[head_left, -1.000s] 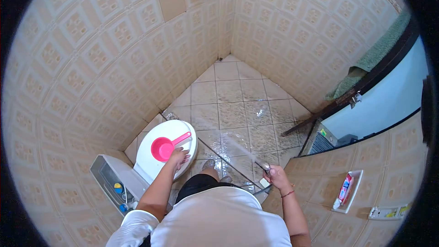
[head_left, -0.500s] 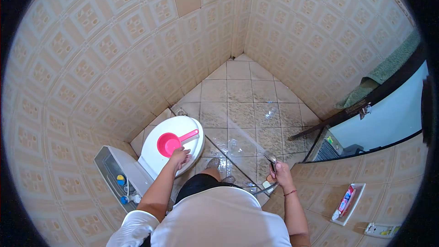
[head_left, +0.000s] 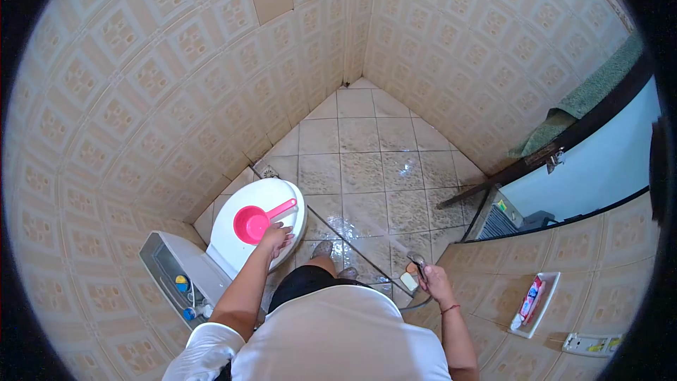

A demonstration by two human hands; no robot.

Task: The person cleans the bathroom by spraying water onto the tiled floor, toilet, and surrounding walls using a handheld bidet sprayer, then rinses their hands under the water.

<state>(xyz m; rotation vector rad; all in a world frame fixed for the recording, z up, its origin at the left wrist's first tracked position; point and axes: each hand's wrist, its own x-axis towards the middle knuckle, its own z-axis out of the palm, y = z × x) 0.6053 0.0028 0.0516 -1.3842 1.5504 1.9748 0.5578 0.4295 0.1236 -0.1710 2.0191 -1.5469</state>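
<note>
My right hand (head_left: 438,284) is closed round a handheld water sprayer (head_left: 417,260), from which a thin jet runs out over the wet tile floor (head_left: 361,174). A hose (head_left: 417,305) trails from below that hand. On the white toilet lid (head_left: 227,250) lies a pink dipper (head_left: 252,225), its handle pointing toward the lid's right side. My left hand (head_left: 275,239) is just below the dipper's cup, over the lid, with its fingers extended and apart.
The toilet tank (head_left: 185,264) stands uncovered at left, its inner parts showing. A dark line (head_left: 352,248) crosses the floor by my feet. At right are a doorway with a door frame (head_left: 497,175), a green towel (head_left: 592,94) and a wall shelf (head_left: 546,305) holding a tube.
The view has shifted slightly, moving the room left. My right hand has tilted the sprayer, and its jet appears fainter and shorter. My left hand stays beside the dipper.
</note>
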